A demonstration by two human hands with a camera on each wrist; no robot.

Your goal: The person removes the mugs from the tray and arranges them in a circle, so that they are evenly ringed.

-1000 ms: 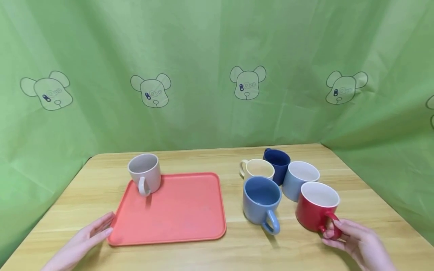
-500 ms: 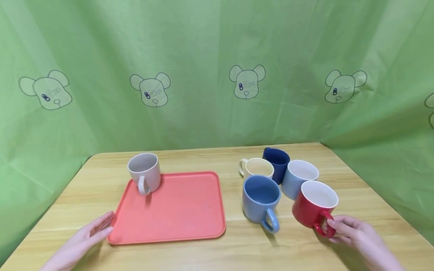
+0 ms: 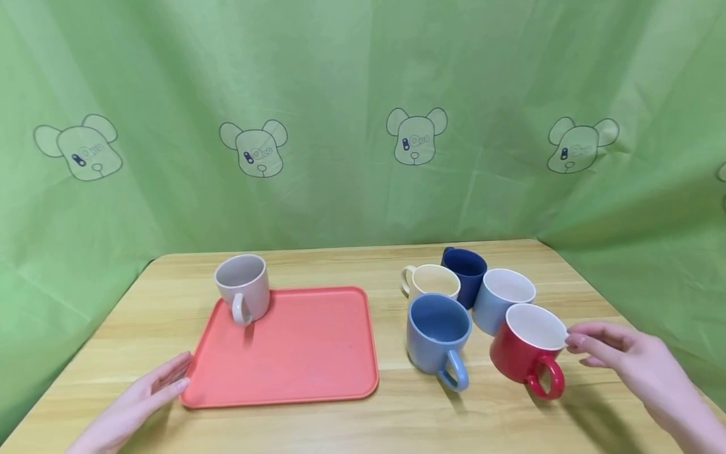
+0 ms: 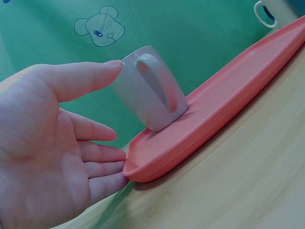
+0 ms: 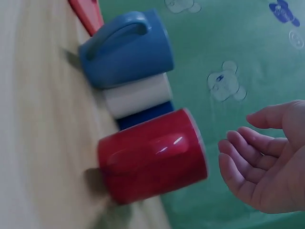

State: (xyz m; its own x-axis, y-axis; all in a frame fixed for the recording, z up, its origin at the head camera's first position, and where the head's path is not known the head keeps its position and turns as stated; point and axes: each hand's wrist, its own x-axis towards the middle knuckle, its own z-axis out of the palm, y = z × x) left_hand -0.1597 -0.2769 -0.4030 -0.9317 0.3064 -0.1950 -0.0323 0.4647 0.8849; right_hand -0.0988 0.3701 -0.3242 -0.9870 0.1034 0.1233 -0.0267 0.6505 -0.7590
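The red mug [image 3: 524, 350], white inside, stands on the table with its handle turned toward the near right. My right hand [image 3: 629, 353] is beside its rim with fingers loosely bent. A gap shows between those fingers and the red mug [image 5: 152, 157] in the right wrist view, so nothing is held. On the left, my left hand [image 3: 142, 397] has its fingers extended at the near left corner of the red tray [image 3: 306, 353]. Its lower fingertips touch the rim in the left wrist view. A grey mug [image 3: 246, 293] sits upright on the tray's far left corner.
Close to the red mug stand a blue mug [image 3: 433, 340], a cream mug [image 3: 437, 282], a navy mug [image 3: 471, 277] and a light blue mug [image 3: 492, 306]. The wooden table [image 3: 323, 429] ends at a green curtain [image 3: 340, 208] behind.
My right hand has let go of the red mug's handle and moved up and right to beside its rim. Earlier, the mug shifted slightly left and turned. My left hand stays put.
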